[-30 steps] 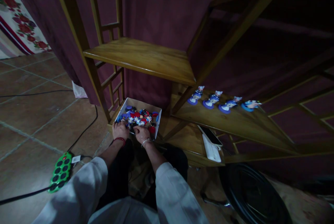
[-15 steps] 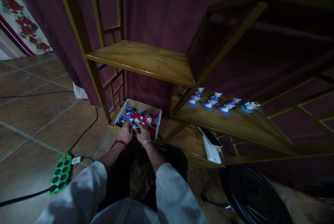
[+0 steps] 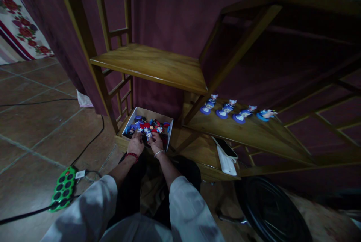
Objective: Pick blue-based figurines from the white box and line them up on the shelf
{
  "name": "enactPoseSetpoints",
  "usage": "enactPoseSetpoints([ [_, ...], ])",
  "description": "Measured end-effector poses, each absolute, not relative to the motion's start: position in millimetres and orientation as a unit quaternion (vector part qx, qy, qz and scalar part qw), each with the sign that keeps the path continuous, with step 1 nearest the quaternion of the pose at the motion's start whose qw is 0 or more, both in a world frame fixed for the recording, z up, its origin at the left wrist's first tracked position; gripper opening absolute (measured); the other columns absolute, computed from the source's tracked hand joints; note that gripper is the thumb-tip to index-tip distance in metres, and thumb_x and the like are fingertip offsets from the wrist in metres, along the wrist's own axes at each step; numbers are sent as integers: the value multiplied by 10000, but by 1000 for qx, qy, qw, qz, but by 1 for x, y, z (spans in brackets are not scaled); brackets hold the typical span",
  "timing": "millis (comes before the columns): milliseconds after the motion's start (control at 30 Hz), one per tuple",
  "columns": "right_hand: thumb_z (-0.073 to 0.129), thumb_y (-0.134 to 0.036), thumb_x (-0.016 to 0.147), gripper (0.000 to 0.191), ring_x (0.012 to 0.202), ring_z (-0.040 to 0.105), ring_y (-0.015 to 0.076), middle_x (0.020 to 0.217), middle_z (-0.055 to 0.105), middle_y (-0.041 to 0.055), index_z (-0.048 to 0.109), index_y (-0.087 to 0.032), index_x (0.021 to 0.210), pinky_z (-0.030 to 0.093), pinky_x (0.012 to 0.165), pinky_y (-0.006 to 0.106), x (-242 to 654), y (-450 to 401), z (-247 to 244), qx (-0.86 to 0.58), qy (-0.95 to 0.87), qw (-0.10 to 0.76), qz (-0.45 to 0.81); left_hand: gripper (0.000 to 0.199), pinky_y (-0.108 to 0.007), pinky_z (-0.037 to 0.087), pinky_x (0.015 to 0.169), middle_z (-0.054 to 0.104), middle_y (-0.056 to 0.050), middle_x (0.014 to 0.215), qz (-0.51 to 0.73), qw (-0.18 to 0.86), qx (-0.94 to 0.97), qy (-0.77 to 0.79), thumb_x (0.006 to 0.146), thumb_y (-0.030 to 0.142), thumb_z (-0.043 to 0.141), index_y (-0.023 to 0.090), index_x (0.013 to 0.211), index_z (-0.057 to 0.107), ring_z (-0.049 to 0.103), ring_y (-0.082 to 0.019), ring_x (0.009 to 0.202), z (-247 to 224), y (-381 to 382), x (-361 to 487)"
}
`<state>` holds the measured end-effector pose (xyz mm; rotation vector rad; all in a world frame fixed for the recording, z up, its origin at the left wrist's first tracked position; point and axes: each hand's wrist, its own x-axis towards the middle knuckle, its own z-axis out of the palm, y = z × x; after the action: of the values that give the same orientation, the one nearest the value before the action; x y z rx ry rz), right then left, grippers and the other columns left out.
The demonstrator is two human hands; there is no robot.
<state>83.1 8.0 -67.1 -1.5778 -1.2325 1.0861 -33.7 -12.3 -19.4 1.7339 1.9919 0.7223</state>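
A shallow white box (image 3: 170, 136) at the front of the low shelf holds a jumble of small red, blue, white and black toy figurines. My left hand (image 3: 135, 144) reaches over its near edge, fingers curled down among the toys; what they hold, if anything, is too small to make out. Beside it my right hand (image 3: 156, 143) is closed, its fingertips at a small white-and-blue figurine (image 3: 149, 135). On the shelf to the right stand several figurines (image 3: 225, 110) on round purple bases, and a light-blue one (image 3: 266, 114) at the row's right end.
A wooden shelf board (image 3: 152, 65) juts out above the box. Farther right lie a phone (image 3: 226, 147) and a white object (image 3: 226, 163) under it. A green power strip (image 3: 63, 187) with cables lies on the tiled floor, and a black round stool (image 3: 273, 208) stands at lower right.
The view has shifted slightly. A white-and-blue figurine now shows more clearly between my hands, and my right fingers have moved a little at it. The row of figurines stays the same.
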Motion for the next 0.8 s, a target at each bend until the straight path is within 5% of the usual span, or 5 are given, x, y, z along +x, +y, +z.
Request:
enactPoseSetpoints([
  [133,548,-240,693,512,528,573,78,842,611,-2,462,-217,1197,508,552,228,84,10,-67,-600,-412,480,489,283,-282,444,805,583,-115,1042,218,196,619,729,746,119,431,153,982,585,589,-195,888,-13,-12,-33],
  [367,612,-202,627,468,540,602,86,812,595,-3,527,-178,1087,522,521,214,86,11,-59,-552,-307,513,582,229,-272,453,752,595,-79,1009,204,197,618,733,746,154,432,177,878,619,589,-182,846,-13,-10,-31],
  [633,580,-157,664,360,512,590,71,777,600,-23,559,-195,1021,533,519,208,81,14,-59,-601,-315,477,559,216,-263,466,743,586,-72,1015,188,202,622,733,744,149,432,184,836,624,593,-166,813,-15,-8,-28],
  [800,546,-162,692,383,483,574,66,762,606,-29,541,-208,1072,526,512,196,82,11,-56,-628,-361,444,527,306,-251,437,835,527,-92,1150,202,178,656,705,728,92,418,165,954,610,554,-171,954,-18,11,-25],
])
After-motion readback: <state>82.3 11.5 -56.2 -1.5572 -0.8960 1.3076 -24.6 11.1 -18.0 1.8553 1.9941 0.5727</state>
